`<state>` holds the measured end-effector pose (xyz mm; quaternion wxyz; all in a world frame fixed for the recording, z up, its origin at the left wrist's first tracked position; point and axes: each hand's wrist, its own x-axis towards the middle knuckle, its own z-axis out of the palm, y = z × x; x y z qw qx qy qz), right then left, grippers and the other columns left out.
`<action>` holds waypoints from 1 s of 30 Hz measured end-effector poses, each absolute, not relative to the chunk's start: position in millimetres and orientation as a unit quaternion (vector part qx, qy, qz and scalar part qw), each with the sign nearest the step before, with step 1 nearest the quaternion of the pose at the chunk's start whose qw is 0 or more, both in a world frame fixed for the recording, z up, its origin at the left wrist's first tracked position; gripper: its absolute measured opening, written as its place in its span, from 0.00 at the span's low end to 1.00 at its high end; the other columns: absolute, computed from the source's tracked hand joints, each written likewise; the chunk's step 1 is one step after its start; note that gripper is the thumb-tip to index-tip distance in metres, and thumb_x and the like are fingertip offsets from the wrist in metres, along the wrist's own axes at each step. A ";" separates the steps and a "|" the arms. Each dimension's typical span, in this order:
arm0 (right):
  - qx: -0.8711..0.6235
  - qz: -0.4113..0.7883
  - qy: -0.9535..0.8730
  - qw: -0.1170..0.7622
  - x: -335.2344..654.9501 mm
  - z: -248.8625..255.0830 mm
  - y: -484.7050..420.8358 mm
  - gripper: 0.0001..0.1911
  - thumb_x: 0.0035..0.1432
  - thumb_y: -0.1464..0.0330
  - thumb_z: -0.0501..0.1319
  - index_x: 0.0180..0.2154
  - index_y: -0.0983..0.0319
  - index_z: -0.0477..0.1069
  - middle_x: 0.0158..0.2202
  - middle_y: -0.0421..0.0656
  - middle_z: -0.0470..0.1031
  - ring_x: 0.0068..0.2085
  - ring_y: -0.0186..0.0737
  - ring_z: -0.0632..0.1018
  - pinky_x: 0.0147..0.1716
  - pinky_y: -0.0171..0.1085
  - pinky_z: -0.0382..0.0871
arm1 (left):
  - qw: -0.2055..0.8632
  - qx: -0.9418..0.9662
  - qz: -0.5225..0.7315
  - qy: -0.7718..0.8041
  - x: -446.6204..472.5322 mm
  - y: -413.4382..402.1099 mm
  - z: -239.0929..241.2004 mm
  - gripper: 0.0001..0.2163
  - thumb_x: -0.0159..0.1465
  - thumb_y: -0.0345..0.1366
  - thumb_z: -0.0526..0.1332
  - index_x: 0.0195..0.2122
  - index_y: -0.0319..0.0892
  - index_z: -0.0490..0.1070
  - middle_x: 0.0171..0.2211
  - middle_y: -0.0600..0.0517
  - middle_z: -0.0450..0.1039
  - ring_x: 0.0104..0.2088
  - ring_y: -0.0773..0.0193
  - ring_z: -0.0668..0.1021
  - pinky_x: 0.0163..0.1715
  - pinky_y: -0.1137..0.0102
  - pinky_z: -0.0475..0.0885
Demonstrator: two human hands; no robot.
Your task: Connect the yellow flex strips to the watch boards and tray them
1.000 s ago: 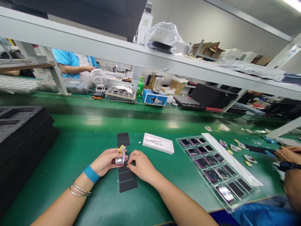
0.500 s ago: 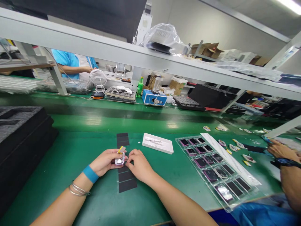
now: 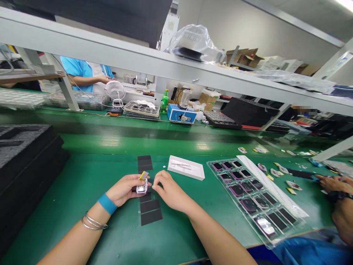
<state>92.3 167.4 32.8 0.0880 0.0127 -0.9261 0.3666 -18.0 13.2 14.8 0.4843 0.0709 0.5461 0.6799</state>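
My left hand [image 3: 127, 189] is closed around a small smartwatch case [image 3: 141, 187] with a yellow-edged battery [image 3: 143, 175] standing up from it. Just to its right is my right hand [image 3: 165, 189], thumb and fingertips pinched together and apart from the case. Whatever may be between those fingertips is too small to make out. Beneath the hands lies a strip of black rectangular sheets [image 3: 151, 217] on the green mat. A shallow white box [image 3: 200, 174] holding tweezers [image 3: 182, 164] sits beyond my right hand.
To the right is a clear plastic tray [image 3: 239, 209] of watch screens beside a long white sheet [image 3: 275, 189]. Several watch bodies [image 3: 275, 172] lie farther right, near a co-worker's hand [image 3: 335, 184]. Black foam blocks [image 3: 30, 176] are stacked at the left. A shelf beam [image 3: 124, 55] crosses above.
My right hand has drawn back slightly rightward and up from the watch case. My left hand keeps its hold. The co-worker's hand at the right has moved lower.
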 end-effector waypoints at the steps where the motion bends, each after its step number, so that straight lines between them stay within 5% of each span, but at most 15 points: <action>1: 0.008 0.379 -0.919 0.110 92.2 35.0 169.1 0.05 0.58 0.75 0.55 0.31 0.61 0.65 0.39 0.42 0.64 0.44 0.37 0.67 0.46 0.39 0.62 | 0.484 0.071 0.680 0.546 -17.9 13.3 14.7 0.17 0.46 0.33 0.69 0.38 0.37 0.74 0.33 0.44 0.78 0.31 0.60 0.77 0.36 0.65 0.71; 11: -0.052 0.326 -0.941 0.068 81.1 8.3 166.9 0.03 0.49 0.72 0.66 0.27 0.61 0.72 0.37 0.42 0.67 0.42 0.39 0.68 0.44 0.39 0.62 | 0.481 0.067 0.683 0.545 -17.6 13.7 16.9 0.18 0.46 0.33 0.69 0.39 0.37 0.73 0.32 0.45 0.78 0.32 0.60 0.77 0.37 0.63 0.71; 22: 0.004 0.295 -0.954 0.050 84.2 12.9 158.1 0.05 0.54 0.76 0.61 0.27 0.63 0.68 0.37 0.42 0.65 0.41 0.39 0.67 0.43 0.39 0.63 | 0.487 0.069 0.679 0.545 -17.8 13.0 17.1 0.18 0.46 0.33 0.69 0.39 0.37 0.73 0.32 0.45 0.78 0.31 0.60 0.78 0.36 0.64 0.71; 30: -0.015 0.397 -0.885 0.243 87.4 31.6 168.5 0.05 0.54 0.76 0.59 0.28 0.62 0.65 0.37 0.42 0.69 0.42 0.38 0.70 0.44 0.39 0.64 | 0.478 0.073 0.675 0.558 -18.1 14.0 13.7 0.18 0.46 0.34 0.69 0.39 0.36 0.73 0.33 0.45 0.77 0.32 0.62 0.77 0.36 0.65 0.72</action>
